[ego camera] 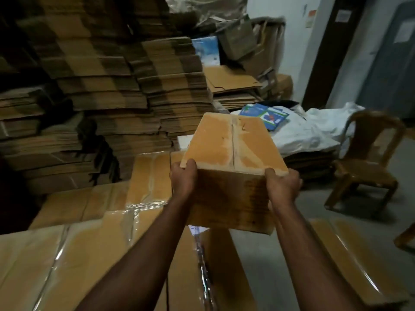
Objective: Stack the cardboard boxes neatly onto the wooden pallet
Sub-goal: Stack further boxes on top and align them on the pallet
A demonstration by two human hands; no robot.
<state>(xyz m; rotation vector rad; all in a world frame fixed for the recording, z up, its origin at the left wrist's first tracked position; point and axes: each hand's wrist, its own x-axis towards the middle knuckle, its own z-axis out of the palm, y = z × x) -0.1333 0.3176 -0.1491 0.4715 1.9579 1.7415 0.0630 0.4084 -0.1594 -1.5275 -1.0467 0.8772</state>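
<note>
I hold a taped cardboard box [233, 144] up in the air in front of me, its top face tilted toward the camera. My left hand [184, 178] grips its near left corner, thumb on the top edge. My right hand [281, 185] grips the near right corner the same way. Below and to the left lie several taped cardboard boxes [94, 250] packed side by side. Another taped box [350, 254] lies at the lower right. No wooden pallet shows in this view.
Tall piles of flattened cardboard [101, 90] fill the left and back. A brown plastic chair [366, 162] stands on the right by white sacks [314, 129] with blue printed packets [265, 114]. Grey floor [269, 265] runs between the boxes. A dark door [325, 52] is at the back right.
</note>
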